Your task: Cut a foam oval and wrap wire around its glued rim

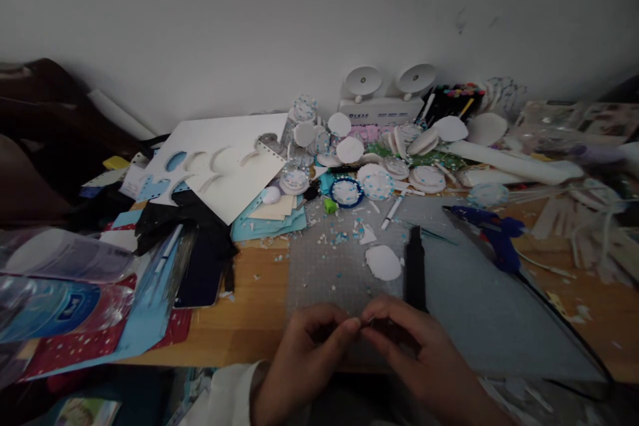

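My left hand [319, 346] and my right hand [407, 343] meet at the near edge of the table, thumbs and forefingers pinched close together. Something tiny and dark seems to sit between the fingertips, too small to name. Just beyond them a white rounded disc [383, 263] lies on the grey cutting mat [319, 273]. A black utility-knife-like strip [415, 269] rests beside the disc, its lower end behind my right hand. Tweezers [432, 233] and a white pen [393, 211] lie farther back on the mat.
A blue glue gun [492, 229] with a trailing black cord lies on the right. Decorated white discs [375, 181] crowd the back, before a white twin-lamp box [382, 110]. Cut white sheets [224, 166], a dark phone-like slab [200, 279] and a plastic bottle [64, 306] occupy the left.
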A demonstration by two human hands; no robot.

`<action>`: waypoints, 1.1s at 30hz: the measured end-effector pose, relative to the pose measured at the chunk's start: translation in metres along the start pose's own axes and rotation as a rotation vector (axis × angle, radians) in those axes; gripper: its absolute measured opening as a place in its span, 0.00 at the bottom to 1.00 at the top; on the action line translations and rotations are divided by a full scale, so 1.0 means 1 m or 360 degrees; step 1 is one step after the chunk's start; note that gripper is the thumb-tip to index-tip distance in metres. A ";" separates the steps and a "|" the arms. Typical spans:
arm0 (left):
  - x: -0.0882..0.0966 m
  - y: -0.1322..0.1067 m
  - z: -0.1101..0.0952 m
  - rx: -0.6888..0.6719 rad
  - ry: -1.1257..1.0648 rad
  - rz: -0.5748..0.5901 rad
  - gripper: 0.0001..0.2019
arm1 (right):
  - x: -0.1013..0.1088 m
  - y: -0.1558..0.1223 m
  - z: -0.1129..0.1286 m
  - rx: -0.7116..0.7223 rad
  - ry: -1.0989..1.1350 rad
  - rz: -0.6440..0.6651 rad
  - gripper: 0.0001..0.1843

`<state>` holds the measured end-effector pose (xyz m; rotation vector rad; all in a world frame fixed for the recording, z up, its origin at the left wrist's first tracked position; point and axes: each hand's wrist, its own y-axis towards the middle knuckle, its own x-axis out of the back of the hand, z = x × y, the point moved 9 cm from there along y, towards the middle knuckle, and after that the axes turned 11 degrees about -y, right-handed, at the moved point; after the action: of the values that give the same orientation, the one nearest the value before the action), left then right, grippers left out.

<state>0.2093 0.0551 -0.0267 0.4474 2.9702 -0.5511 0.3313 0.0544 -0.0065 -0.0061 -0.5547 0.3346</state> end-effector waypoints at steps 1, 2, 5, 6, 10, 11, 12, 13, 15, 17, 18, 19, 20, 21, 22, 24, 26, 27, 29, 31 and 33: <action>0.000 0.000 -0.001 -0.0013 -0.0006 0.0016 0.25 | 0.000 -0.001 0.000 0.0001 -0.0012 -0.0002 0.05; 0.000 -0.001 -0.002 -0.0030 -0.0011 0.0020 0.24 | 0.000 -0.001 -0.001 -0.0001 -0.0022 -0.0002 0.05; 0.002 -0.001 -0.003 -0.0054 -0.0036 -0.0010 0.23 | -0.001 -0.002 0.000 0.0000 -0.0018 -0.0007 0.05; 0.002 0.000 -0.002 -0.0045 -0.0042 -0.0015 0.23 | -0.002 -0.001 0.000 -0.0002 -0.0007 -0.0009 0.05; 0.001 0.002 0.001 -0.0006 -0.0037 0.0003 0.25 | -0.003 0.001 0.001 0.0000 0.0032 -0.0034 0.05; 0.001 0.002 0.001 -0.0008 -0.0030 0.0015 0.25 | -0.002 0.001 0.001 0.0013 0.0028 -0.0045 0.05; 0.000 0.002 0.000 -0.0012 -0.0022 0.0025 0.24 | -0.001 0.001 0.002 0.0031 0.0017 -0.0059 0.05; 0.000 0.001 -0.001 -0.0019 -0.0016 0.0036 0.24 | 0.001 0.001 0.003 0.0051 0.0001 -0.0078 0.05; -0.001 0.001 -0.002 -0.0029 0.0003 0.0048 0.24 | 0.005 0.001 0.006 0.0106 -0.0033 -0.0128 0.04; -0.002 0.001 -0.002 -0.0028 0.0023 0.0046 0.24 | 0.008 0.000 0.012 0.0186 -0.0065 -0.0187 0.04; -0.001 0.001 -0.002 -0.0033 0.0033 0.0036 0.24 | 0.010 0.000 0.015 0.0237 -0.0087 -0.0223 0.05; -0.001 0.002 -0.003 -0.0040 0.0045 0.0025 0.24 | 0.011 0.000 0.019 0.0290 -0.0122 -0.0263 0.05; -0.001 0.003 -0.003 -0.0045 0.0052 0.0013 0.25 | 0.013 -0.001 0.023 0.0354 -0.0169 -0.0308 0.06; 0.000 0.004 -0.004 -0.0045 0.0052 0.0006 0.25 | 0.014 -0.003 0.028 0.0430 -0.0229 -0.0356 0.07; 0.001 0.006 -0.005 -0.0032 0.0044 0.0013 0.26 | 0.015 -0.006 0.034 0.0522 -0.0304 -0.0416 0.07; -0.001 0.009 -0.003 0.0059 0.0021 0.0102 0.26 | 0.017 -0.013 0.047 0.0745 -0.0494 -0.0541 0.09; -0.007 0.009 0.001 0.0192 0.0020 0.0286 0.25 | 0.016 -0.022 0.059 0.0957 -0.0680 -0.0640 0.11; -0.009 0.008 0.001 0.0232 0.0046 0.0362 0.24 | 0.015 -0.025 0.063 0.1018 -0.0749 -0.0670 0.12; -0.008 0.008 -0.002 0.0190 0.0186 0.0346 0.23 | 0.015 -0.026 0.063 0.1041 -0.0795 -0.0688 0.12; 0.001 0.006 -0.015 -0.0014 0.0446 0.0126 0.20 | 0.019 -0.023 0.059 0.0965 -0.0769 -0.0704 0.11; 0.005 -0.001 -0.032 -0.0313 0.0724 -0.0082 0.14 | 0.023 -0.017 0.052 0.0850 -0.0741 -0.0702 0.09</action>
<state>0.2029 0.0672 0.0027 0.5404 3.4300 -0.1704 0.3279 0.0407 0.0512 0.7154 -0.8906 0.0396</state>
